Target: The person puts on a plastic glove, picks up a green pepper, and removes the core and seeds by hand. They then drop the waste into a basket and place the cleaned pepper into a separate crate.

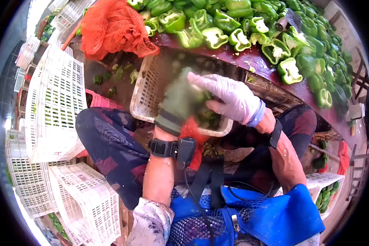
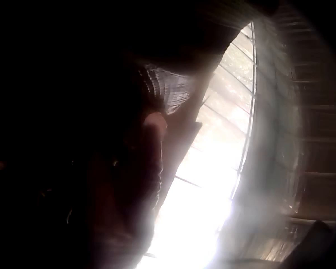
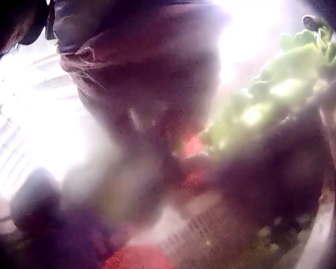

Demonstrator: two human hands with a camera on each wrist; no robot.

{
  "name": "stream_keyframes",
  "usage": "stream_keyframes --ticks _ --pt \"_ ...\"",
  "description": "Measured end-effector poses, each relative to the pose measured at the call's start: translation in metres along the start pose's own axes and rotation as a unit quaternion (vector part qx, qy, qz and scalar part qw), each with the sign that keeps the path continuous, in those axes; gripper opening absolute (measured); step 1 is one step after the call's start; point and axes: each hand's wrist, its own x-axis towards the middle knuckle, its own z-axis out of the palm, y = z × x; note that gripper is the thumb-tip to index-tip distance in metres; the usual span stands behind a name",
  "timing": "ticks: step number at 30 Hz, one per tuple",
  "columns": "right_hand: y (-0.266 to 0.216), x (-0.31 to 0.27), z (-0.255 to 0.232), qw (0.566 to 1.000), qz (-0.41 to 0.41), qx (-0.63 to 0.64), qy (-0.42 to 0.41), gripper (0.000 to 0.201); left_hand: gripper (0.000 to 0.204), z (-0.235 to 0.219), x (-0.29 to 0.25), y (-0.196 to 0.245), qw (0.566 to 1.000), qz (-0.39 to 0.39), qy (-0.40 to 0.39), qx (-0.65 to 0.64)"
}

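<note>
In the head view, my left hand, in a grey-green glove with a dark cuff, is over a cream plastic basket. It holds a blurred green pepper against its palm side. My right hand, in a thin whitish glove, comes from the right with its forefinger stretched over the left fingertips and its thumb apart below. The pepper shows between the two hands. Dark green pieces lie inside the basket. Blur and shadow hide the left fingers in both wrist views.
Halved green peppers are heaped on a dark red table ahead, with a broad-bladed knife among them. Red mesh netting hangs at the upper left. White crates stand at the left, beside the bent legs.
</note>
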Motion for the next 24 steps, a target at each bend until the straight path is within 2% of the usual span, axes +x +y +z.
stream_keyframes --ticks 3,5,6,9,10,11,13,16,19,24 --pt "-0.009 -0.002 -0.010 0.987 0.106 0.061 -0.104 0.070 0.044 -0.012 0.001 -0.012 0.986 0.025 0.036 0.159" --pt "-0.010 -0.005 -0.002 0.988 0.127 -0.007 -0.089 0.066 0.045 -0.016 0.001 -0.018 0.963 0.042 0.057 0.262" --pt "-0.009 -0.006 0.003 0.986 0.137 -0.043 -0.081 0.064 0.050 -0.007 -0.004 -0.011 0.959 0.008 0.050 0.279" --pt "-0.005 -0.011 0.021 0.990 0.123 -0.059 -0.021 0.051 0.052 0.002 -0.011 -0.020 0.887 0.234 0.029 0.398" --pt "-0.006 -0.013 0.022 0.991 0.115 -0.060 0.009 0.043 0.051 0.004 -0.008 -0.023 0.905 0.233 0.014 0.356" --pt "-0.007 -0.013 0.020 0.988 0.141 -0.054 -0.033 0.046 0.050 0.004 -0.001 -0.027 0.921 0.233 -0.002 0.314" --pt "-0.012 -0.011 0.012 0.973 0.193 -0.040 -0.119 0.052 0.049 -0.005 0.006 -0.036 0.922 0.227 -0.007 0.314" --pt "-0.017 -0.011 0.004 0.967 0.200 0.029 -0.157 0.043 0.047 -0.003 0.000 -0.033 0.896 0.210 -0.005 0.392" --pt "-0.016 -0.016 0.011 0.980 0.184 0.000 -0.078 0.038 0.045 0.012 -0.014 -0.023 0.902 0.192 -0.057 0.381" --pt "-0.020 -0.021 0.017 0.977 0.196 -0.070 -0.045 0.042 0.035 0.000 -0.006 -0.025 0.885 0.216 -0.160 0.379"
